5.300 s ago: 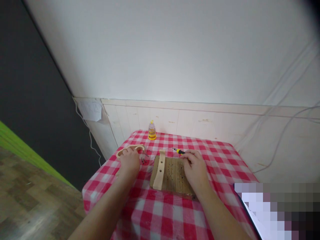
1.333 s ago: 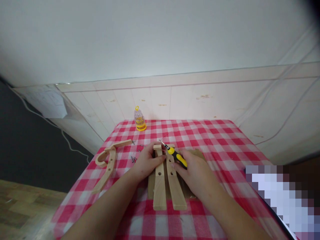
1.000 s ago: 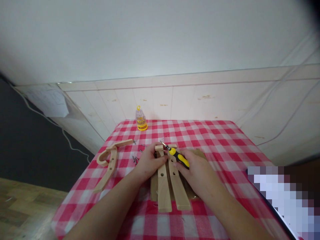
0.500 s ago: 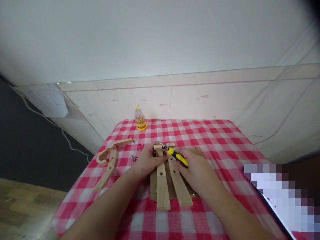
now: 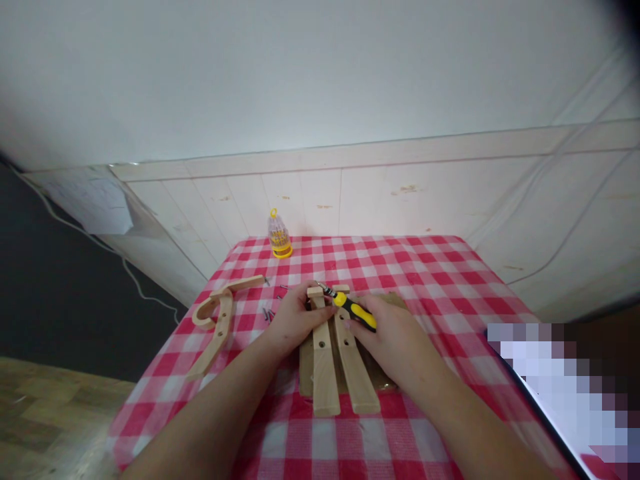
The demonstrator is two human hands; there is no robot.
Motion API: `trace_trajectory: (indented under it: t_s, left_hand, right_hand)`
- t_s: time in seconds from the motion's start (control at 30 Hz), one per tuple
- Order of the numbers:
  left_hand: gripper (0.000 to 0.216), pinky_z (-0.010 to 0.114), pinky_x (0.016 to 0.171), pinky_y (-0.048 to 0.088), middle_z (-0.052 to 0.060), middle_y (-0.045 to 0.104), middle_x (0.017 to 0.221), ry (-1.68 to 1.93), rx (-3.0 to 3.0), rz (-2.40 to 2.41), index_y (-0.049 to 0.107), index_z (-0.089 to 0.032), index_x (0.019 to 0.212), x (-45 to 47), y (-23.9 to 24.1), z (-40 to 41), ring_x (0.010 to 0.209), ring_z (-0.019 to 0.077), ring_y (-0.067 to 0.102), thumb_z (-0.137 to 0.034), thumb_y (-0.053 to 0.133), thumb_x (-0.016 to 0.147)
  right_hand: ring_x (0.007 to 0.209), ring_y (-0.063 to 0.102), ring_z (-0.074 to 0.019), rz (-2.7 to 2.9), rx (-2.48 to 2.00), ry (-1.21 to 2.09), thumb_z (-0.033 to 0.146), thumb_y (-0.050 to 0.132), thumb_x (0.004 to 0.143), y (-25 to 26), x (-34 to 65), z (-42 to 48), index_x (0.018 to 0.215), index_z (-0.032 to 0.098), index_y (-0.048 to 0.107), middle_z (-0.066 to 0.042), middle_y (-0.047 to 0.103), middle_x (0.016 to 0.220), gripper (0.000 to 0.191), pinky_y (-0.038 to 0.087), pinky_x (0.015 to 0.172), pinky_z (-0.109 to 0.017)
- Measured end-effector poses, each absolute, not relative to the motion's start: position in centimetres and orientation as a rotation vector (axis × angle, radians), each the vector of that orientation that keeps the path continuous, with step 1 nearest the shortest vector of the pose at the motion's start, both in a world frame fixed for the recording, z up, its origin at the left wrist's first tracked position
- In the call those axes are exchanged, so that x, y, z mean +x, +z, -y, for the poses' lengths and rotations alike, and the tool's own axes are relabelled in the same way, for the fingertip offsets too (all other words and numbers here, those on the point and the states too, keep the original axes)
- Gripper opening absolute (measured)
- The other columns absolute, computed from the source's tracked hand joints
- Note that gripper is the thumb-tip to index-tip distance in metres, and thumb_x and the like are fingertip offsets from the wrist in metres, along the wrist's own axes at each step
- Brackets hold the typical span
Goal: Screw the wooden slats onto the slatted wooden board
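My right hand [image 5: 387, 330] is closed around a yellow and black screwdriver [image 5: 363, 316], its metal tip pointing up and left over the far ends of two wooden pieces. My left hand [image 5: 295, 319] grips the left wooden piece [image 5: 326, 383] near its far end, thumb laid across it. Close beside it on the right lies a second wooden piece [image 5: 363, 383] with dark screw holes. Both rest on a brown flat board [image 5: 306, 380]. Several loose screws [image 5: 269, 315] lie left of my left hand.
On the left of the checkered tablecloth [image 5: 280, 437] lies a curved wooden hook piece [image 5: 220, 330] with another wooden strip [image 5: 243, 285] at its far end. A yellow-based bit case [image 5: 280, 237] stands at the back by the wall. A pixelated bright screen-like area [image 5: 555, 387] is at right.
The right wooden piece's near end has swung slightly left, closer to the left piece. Both hands keep their holds, and the view has shifted a little.
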State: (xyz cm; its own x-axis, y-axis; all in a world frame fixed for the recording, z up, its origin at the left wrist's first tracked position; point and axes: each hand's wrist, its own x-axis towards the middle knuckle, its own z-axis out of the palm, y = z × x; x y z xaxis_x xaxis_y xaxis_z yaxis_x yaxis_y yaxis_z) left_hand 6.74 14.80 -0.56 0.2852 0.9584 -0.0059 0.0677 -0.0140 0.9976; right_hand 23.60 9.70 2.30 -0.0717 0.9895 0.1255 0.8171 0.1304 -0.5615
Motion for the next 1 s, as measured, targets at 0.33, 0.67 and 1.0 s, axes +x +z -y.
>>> trace_trajectory:
  t_s: [0.33, 0.67, 1.0]
  left_hand:
    - [0.030, 0.026, 0.069, 0.046, 0.000, 0.062, 0.079, 0.969, 1.385, -1.025, 0.057, -0.016, 0.086, 6.81, -0.65, -14.84, 0.072, 0.0140, 0.058, -0.025, 0.075, 0.064]
    - [0.031, 0.027, 0.069, 0.046, 0.000, 0.062, 0.079, 0.970, 1.387, -1.034, 0.056, -0.015, 0.084, 6.74, -0.92, -14.95, 0.072, 0.0147, 0.058, -0.027, 0.076, 0.063]
    - [0.031, 0.027, 0.069, 0.046, 0.001, 0.063, 0.080, 0.985, 1.393, -1.020, 0.058, -0.016, 0.087, 6.67, -1.13, -15.08, 0.073, 0.0144, 0.058, -0.028, 0.075, 0.065]
  right_hand:
    - [0.094, 0.058, -0.0229, 1.932, -1.745, 0.472, 0.027, 0.057, 0.081, 2.22, 23.63, -9.77, 0.105, 0.020, 0.063, -0.008, 0.066, 0.097, 0.026, 0.040, 0.081, -0.034]
    - [0.092, 0.059, -0.0223, 1.935, -1.739, 0.482, 0.026, 0.058, 0.081, 2.26, 23.69, -9.72, 0.107, 0.021, 0.063, -0.008, 0.067, 0.094, 0.028, 0.040, 0.080, -0.033]
    - [0.087, 0.058, -0.0212, 1.916, -1.726, 0.510, 0.031, 0.053, 0.083, 2.64, 23.72, -9.59, 0.104, 0.021, 0.063, -0.007, 0.066, 0.092, 0.025, 0.040, 0.073, -0.031]
